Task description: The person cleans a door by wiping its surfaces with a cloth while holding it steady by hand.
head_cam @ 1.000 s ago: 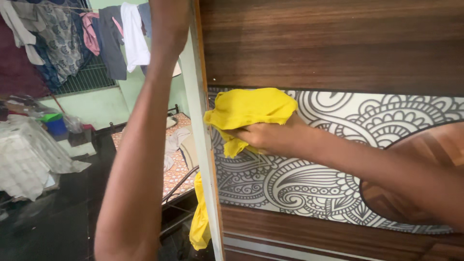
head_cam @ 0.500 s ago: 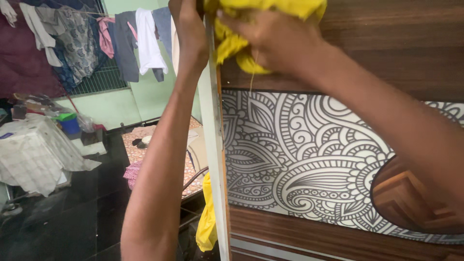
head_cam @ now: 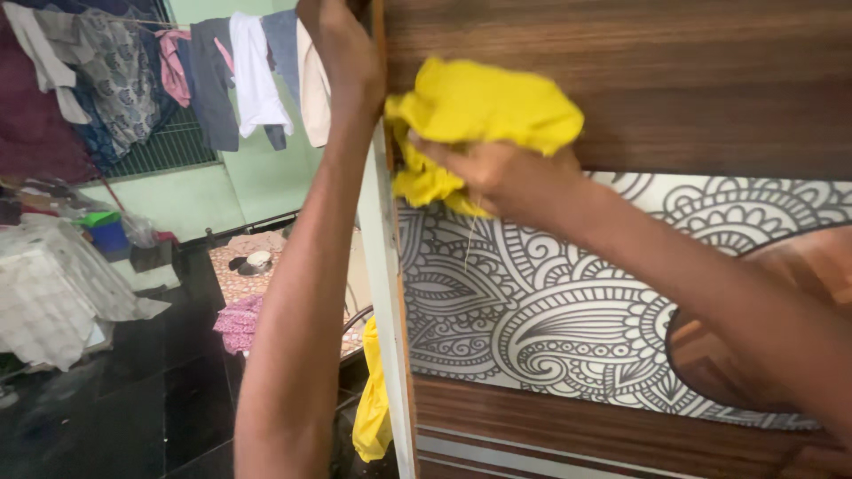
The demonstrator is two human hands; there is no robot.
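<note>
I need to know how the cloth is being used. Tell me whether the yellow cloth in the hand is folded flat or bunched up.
Bunched up. The yellow cloth sits crumpled in the right hand, pressed against the wooden door panel.

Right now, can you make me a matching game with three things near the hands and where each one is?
Things:
1. crumpled yellow cloth
2. grey paisley-patterned panel
3. clothes hanging on a line

Places:
A. far behind, across the room against the green wall
B. pressed on the brown wood door by the right hand
C. below the brown wood strip on the door

The left hand grips the door's edge.

Pairs: 1-B, 2-C, 3-A
</note>
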